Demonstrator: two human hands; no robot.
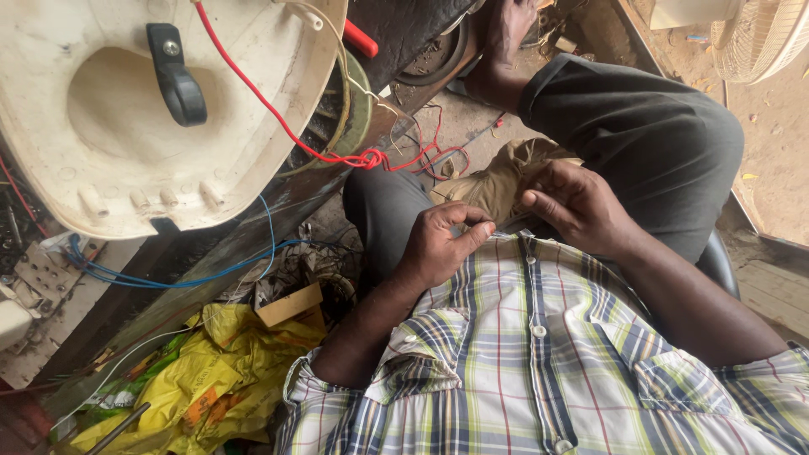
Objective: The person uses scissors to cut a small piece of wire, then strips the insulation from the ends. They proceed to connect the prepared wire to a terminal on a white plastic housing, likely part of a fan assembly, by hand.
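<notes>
Both my hands are in my lap, over grey trousers and the hem of my plaid shirt. My left hand is curled, with its thumb pressed against the fingertips at the shirt's edge; what it pinches, if anything, is hidden. My right hand lies a little apart to the right. Its fingers are bent onto a crumpled khaki cloth on my thigh.
A cream plastic housing with a black knob fills the upper left. A knotted red wire and blue wires trail from it. Yellow bags and a cardboard piece lie lower left. A fan stands top right.
</notes>
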